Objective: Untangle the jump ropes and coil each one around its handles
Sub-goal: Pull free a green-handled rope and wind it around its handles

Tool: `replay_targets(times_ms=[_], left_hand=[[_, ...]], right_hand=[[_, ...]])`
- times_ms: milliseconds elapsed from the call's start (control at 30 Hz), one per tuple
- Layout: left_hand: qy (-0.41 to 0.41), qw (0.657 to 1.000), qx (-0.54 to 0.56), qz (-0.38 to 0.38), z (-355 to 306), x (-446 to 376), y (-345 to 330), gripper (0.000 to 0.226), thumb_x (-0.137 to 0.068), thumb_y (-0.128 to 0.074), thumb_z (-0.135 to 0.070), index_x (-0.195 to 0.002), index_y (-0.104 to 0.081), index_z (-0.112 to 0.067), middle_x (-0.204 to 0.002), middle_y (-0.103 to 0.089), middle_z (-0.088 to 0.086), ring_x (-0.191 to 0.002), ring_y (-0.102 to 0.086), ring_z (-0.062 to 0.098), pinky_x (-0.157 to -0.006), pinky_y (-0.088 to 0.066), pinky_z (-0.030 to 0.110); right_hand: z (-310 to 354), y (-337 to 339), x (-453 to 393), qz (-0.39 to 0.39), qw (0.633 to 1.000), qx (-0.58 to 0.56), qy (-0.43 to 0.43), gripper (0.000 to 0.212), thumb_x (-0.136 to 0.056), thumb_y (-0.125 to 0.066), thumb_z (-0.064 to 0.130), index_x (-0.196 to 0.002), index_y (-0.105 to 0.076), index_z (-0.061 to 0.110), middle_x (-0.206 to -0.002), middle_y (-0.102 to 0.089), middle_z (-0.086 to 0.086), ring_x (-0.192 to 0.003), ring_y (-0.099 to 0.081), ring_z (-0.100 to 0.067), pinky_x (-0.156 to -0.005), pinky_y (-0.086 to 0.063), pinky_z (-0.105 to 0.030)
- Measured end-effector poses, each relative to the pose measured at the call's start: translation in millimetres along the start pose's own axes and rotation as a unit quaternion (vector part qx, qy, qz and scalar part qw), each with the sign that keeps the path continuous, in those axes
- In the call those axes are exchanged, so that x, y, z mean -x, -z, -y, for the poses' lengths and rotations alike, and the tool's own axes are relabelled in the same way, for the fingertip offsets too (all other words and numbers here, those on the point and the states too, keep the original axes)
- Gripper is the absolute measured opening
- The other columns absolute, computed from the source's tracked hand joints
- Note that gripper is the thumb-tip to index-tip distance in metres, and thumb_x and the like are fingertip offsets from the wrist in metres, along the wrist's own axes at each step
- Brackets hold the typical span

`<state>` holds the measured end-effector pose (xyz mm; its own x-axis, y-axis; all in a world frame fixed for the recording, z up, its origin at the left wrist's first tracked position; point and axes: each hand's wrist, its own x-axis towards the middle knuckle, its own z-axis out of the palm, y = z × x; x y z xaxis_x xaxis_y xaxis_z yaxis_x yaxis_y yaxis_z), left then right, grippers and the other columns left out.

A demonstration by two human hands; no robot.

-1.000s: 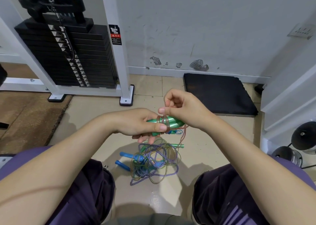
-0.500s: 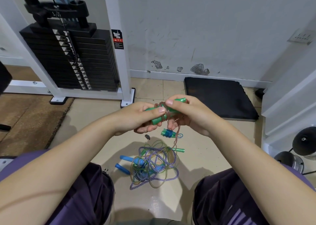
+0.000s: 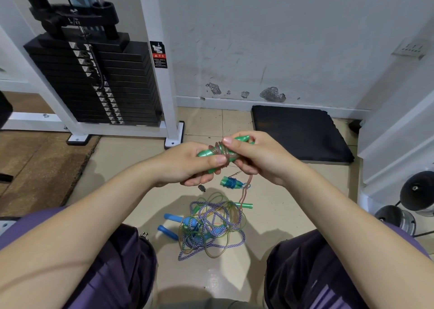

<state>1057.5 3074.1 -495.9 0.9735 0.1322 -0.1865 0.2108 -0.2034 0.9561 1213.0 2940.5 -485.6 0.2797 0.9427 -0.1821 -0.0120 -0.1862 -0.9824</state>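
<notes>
Head view: green handles [image 3: 212, 155] are clamped in the left hand [image 3: 187, 165] as a steady core, while pink rope [image 3: 223, 150] is pinched by the right hand [image 3: 253, 155] for winding.

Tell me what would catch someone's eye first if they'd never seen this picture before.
Probably the two hands at centre, the left hand and right hand gripping a pair of green handles wound with pinkish rope. Just below, on the tiled floor between the knees, lies a tangled pile of ropes with blue handles. Upper left stands a black weight stack.
</notes>
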Motion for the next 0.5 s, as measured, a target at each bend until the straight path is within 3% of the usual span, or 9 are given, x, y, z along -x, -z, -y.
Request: replay_targets(times_ms=[67,200,333,500], left_hand=[[0.001,1.0,0.022,-0.012,0.6,-1.7,0.0,0.041,-0.089,-0.058,-0.051,-0.086,-0.058,-0.011,-0.059,-0.053,0.001,-0.041,-0.034,0.012,-0.044,-0.028,0.022],[-0.004,0.992,0.096,-0.079,-0.5,-5.1,0.2,0.037,-0.089,-0.055,-0.046,-0.086,-0.057,-0.009,-0.057,-0.047,0.002,-0.041,-0.03,0.011,-0.041,-0.023,0.018],[-0.025,0.977,0.147,-0.151,-1.1,-8.6,3.3,0.037,-0.091,-0.056,-0.046,-0.084,-0.056,-0.01,-0.054,-0.048,0.001,-0.038,-0.029,0.011,-0.04,-0.017,0.02],[-0.036,0.955,0.187,-0.226,-3.8,-9.9,5.7,0.034,-0.098,-0.054,-0.041,-0.086,-0.056,-0.01,-0.057,-0.048,0.003,-0.038,-0.03,0.011,-0.038,-0.018,0.018]], right_hand=[[-1.1,-0.9,-1.6,0.012,0.999,-0.048,-0.008,0.025,-0.095,-0.059,0.028,-0.089,-0.062,0.004,-0.051,-0.05,-0.005,-0.037,-0.033,-0.012,-0.043,-0.016,-0.027],[-4.5,1.3,-4.0,0.068,0.988,-0.134,-0.025,0.033,-0.084,-0.071,0.033,-0.106,-0.058,0.013,-0.07,-0.055,-0.006,-0.047,-0.044,-0.014,-0.043,-0.035,-0.02],[-4.8,-4.7,-6.6,0.038,0.991,-0.13,0.011,0.041,-0.094,-0.057,0.005,-0.132,-0.044,0.013,-0.063,-0.049,-0.002,-0.043,-0.035,-0.011,-0.046,-0.028,-0.021],[-6.1,-8.4,-10.3,-0.041,0.999,-0.005,0.029,0.011,-0.102,-0.047,0.016,-0.107,-0.054,0.007,-0.053,-0.047,-0.006,-0.037,-0.037,-0.017,-0.044,-0.028,-0.026]])
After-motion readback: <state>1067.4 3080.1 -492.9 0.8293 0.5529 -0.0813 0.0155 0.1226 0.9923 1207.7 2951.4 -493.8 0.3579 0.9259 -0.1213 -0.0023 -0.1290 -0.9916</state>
